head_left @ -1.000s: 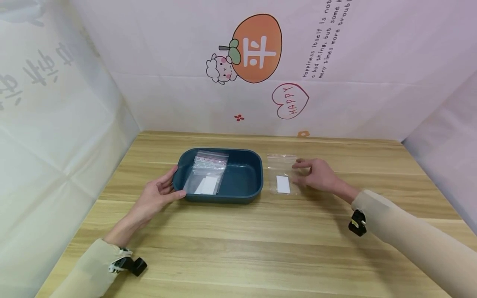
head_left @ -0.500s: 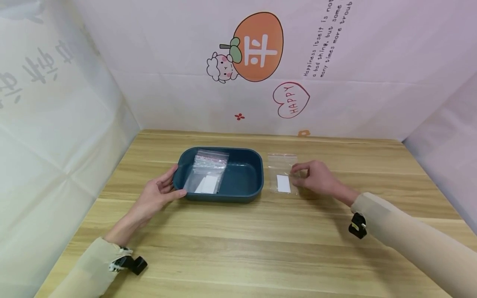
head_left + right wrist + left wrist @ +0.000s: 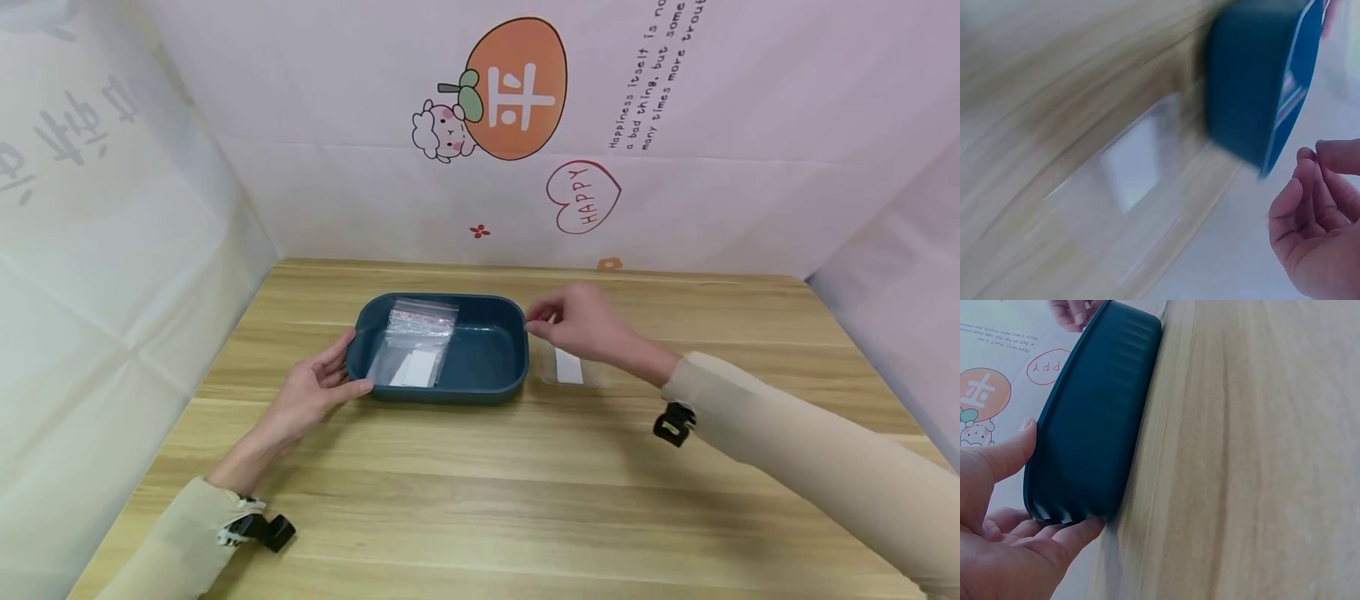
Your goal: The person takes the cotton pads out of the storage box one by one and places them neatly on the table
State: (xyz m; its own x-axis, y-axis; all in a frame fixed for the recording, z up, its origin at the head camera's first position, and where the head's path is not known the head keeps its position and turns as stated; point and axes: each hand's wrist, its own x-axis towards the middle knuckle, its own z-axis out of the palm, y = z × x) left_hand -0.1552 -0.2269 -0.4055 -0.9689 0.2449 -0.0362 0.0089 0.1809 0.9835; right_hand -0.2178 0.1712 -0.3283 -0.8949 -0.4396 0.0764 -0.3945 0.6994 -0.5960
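Observation:
My left hand holds the left end of a dark blue plastic box. In the left wrist view the thumb lies at the rim and the fingers against the end wall. Inside the box, on its left side, lie several clear zip-lock bags with white cards. Another zip-lock bag with a white card lies flat on the table right of the box, partly covered by my right hand in the head view. My right hand hovers at the box's right rim, thumb and fingertips together, nothing visible between them.
The wooden table extends in front of the box and to its right. Behind it hangs a pale printed cloth, and another white cloth hangs on the left.
My right hand has left the right edge of the loose zip-lock bag and moved left to the box's rim. That bag stays on the table. My left hand keeps its hold.

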